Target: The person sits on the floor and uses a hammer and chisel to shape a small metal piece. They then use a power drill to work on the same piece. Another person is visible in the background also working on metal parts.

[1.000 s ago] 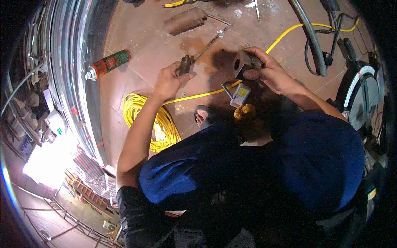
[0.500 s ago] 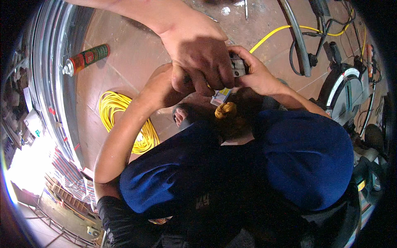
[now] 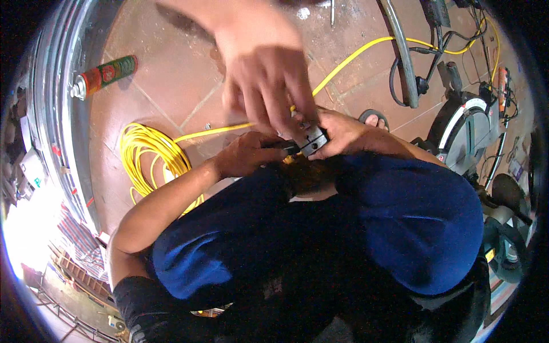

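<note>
My right hand (image 3: 342, 136) is closed round a small grey metal block (image 3: 314, 142) with dark slots and holes, held above my lap between my knees. To its left, my left hand (image 3: 245, 155) has its fingers drawn together near the block's lower edge. A small dark piece shows at those fingertips, too unclear to name. A bit of yellow shows just below the block. Another person's hand (image 3: 269, 83), smeared by motion, reaches in from the top; its fingers hang over the block and hide part of it.
A coiled yellow cable (image 3: 150, 157) lies on the tiled floor at left, near a red and green spray can (image 3: 108, 77). Long metal profiles (image 3: 74, 131) line the left side. A mitre saw (image 3: 466, 134) and a grey tube (image 3: 403, 63) are at right.
My left hand has come out from under the other person's hand and sits lower. The metal block has shifted down and left, and the small white and yellow thing below it is no longer visible.
</note>
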